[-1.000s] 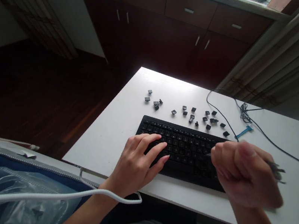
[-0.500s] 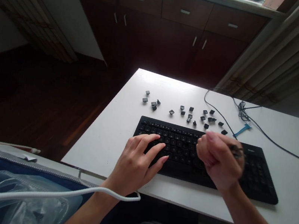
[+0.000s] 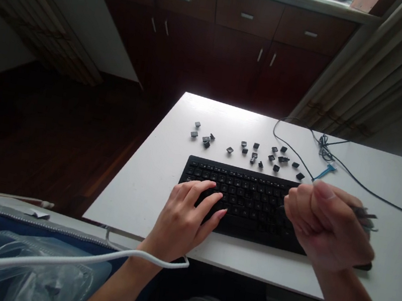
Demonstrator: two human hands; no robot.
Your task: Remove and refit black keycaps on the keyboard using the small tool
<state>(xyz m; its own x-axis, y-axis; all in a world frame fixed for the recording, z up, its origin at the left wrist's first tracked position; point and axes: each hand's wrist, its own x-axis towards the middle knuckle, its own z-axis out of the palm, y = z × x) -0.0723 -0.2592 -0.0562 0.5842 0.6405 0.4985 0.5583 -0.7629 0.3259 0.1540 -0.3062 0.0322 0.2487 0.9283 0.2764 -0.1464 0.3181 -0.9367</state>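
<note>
A black keyboard (image 3: pixel 239 222) lies on the white table, with some of its keys off. My left hand (image 3: pixel 180 218) rests on its left part, fingers spread over the keys and holding nothing. Above the keyboard's right part, my right hand (image 3: pixel 330 227) is closed in a fist. A small tool with thin dark prongs (image 3: pixel 368 216) sticks out of the fist on the right; its exact kind is hard to make out. Several loose black keycaps, one of them a keycap (image 3: pixel 276 168) near the back edge of the keyboard, lie scattered behind it.
A blue plastic tool (image 3: pixel 324 171) lies behind the keyboard, by a bundled black cable (image 3: pixel 324 145). The white table (image 3: pixel 135 181) has its left edge near my left arm. A white cord (image 3: pixel 72 261) crosses in front, over a clear plastic bag (image 3: pixel 52 269).
My right hand has moved to the right and looks larger, still closed with the pronged tool in it. My left hand stays in place on the keys.
</note>
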